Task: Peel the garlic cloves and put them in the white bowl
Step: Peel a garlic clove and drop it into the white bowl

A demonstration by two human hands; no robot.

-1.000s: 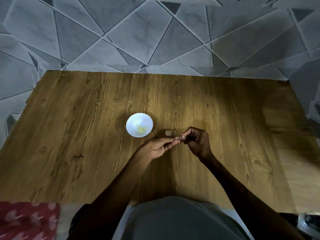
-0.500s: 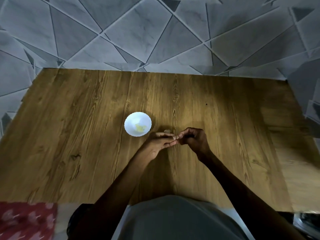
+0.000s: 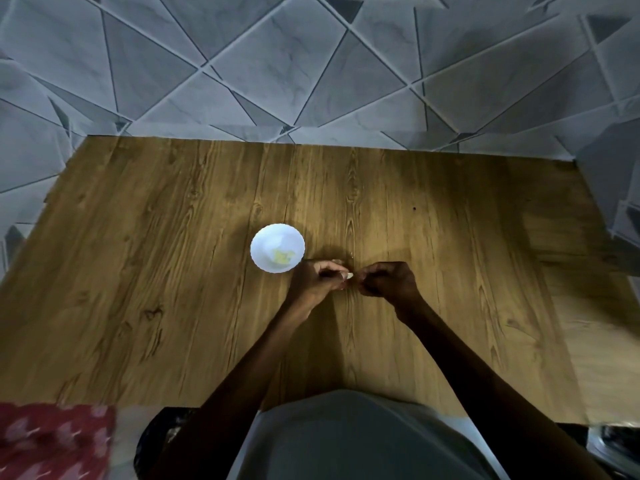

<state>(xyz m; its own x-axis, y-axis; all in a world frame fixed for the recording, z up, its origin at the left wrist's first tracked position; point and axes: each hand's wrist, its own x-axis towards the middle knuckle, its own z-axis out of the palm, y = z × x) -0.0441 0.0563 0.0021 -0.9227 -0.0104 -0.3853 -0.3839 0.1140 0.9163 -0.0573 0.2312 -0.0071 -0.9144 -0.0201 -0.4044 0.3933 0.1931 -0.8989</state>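
Garlic clove (image 3: 349,276) sits between both hands, held just above the tabletop (image 3: 173,271), near centre. L hand (image 3: 317,284) has its fingers curled and clamped on the clove, pale end poking out at its 3 o'clock. R hand (image 3: 389,282) has fingers curled in too, tips bunched on that free end. I read it as pinching at the skin, but it's dark and tiny, so not 100% sure.

White bowl (image 3: 266,242) stands at 10 o'clock of the L hand, just beside it, w/ yellowish peeled cloves (image 3: 282,257) inside.

Handling, my guess: the clove is v. light, firm but bruisable, and slick once bare. The skin is papery, thin and tears in bits. I'd hold the body side-on w/ L and nip the skin at the tip w/ R nails. Too much squeeze and it shoots out.
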